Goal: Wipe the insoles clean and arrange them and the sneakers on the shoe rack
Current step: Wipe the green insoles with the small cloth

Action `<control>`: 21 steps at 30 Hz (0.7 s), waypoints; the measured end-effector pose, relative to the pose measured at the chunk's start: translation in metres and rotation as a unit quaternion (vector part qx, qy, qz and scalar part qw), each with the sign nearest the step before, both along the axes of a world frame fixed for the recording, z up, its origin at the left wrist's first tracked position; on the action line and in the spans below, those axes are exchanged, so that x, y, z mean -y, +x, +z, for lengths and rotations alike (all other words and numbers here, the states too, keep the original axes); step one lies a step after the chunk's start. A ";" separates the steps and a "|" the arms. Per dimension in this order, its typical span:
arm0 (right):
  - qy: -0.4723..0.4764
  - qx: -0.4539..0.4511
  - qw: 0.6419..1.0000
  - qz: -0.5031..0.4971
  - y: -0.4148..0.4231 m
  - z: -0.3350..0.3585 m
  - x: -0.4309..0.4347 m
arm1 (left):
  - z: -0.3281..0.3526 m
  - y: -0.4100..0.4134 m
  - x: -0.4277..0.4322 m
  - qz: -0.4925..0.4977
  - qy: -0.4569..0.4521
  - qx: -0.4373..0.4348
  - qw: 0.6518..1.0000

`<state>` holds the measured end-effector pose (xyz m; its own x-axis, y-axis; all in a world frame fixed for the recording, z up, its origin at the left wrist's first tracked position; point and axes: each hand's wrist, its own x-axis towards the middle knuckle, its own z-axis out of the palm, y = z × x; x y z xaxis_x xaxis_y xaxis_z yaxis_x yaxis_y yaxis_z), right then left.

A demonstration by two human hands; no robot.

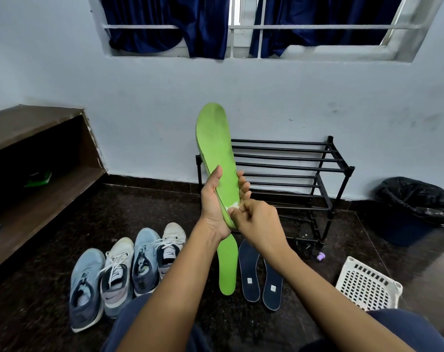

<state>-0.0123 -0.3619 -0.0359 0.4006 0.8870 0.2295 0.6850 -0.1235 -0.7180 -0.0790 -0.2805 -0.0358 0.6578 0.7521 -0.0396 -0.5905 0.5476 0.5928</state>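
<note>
Right hand (257,221) pinches wipe (234,206) at heel | left hand (212,203) grips green insole (214,138)

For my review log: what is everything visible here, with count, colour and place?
held insole: one, green, upright before the rack
floor insole: one, green, floor below the hands
dark insoles: two, navy, floor right of the green one
sneakers: four, light blue and white, row on floor, left
shoe rack: one, black, against the wall
white wipe: one, white, at held insole's lower end
basket: one, white, floor, right
bin: one, black liner, far right
wooden shelf: one, brown, left
curtains: two, dark blue, window
left hand: one, grips held insole
right hand: one, pinches white wipe
</note>
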 end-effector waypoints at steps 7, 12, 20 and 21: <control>-0.065 0.042 0.997 0.006 0.001 0.002 0.002 | 0.000 -0.004 -0.002 0.017 0.029 -0.014 0.999; -0.024 0.022 0.999 0.009 -0.002 -0.001 0.002 | 0.000 -0.006 -0.005 0.013 0.025 -0.013 1.000; -0.041 0.004 0.999 0.000 0.000 0.000 0.003 | -0.002 -0.003 -0.002 0.000 0.049 0.003 0.999; -0.025 0.059 0.998 -0.028 -0.004 0.000 0.004 | -0.002 -0.002 -0.001 -0.004 0.045 0.003 0.999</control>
